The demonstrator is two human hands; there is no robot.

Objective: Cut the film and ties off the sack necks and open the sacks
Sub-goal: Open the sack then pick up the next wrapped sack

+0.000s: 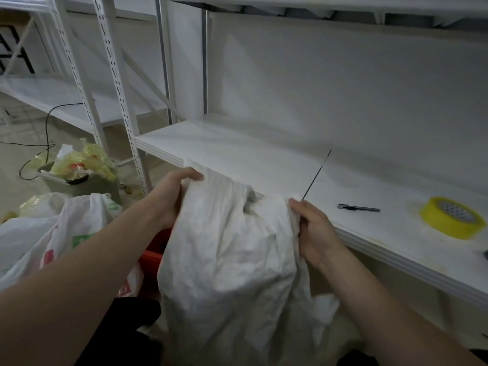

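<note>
A crumpled white sack (232, 262) stands upright in front of me, its top edge level with the front of the white shelf (264, 165). My left hand (171, 196) grips the left side of the sack's mouth, fingers curled over the rim. On the right side, my right hand (314, 231) pinches the rim. The mouth is spread between the two hands, with a dark gap showing near its right part. No film or tie shows on the neck. A slim dark cutter (358, 208) lies on the shelf to the right of my right hand.
A yellow tape roll (453, 217) sits on the shelf at far right. Left on the floor are plastic bags (50, 233), a grey-green bin (79, 180) stuffed with yellow wrapping, a red crate (153, 254) and a black cable (47, 133). White rack uprights (124, 112) stand behind.
</note>
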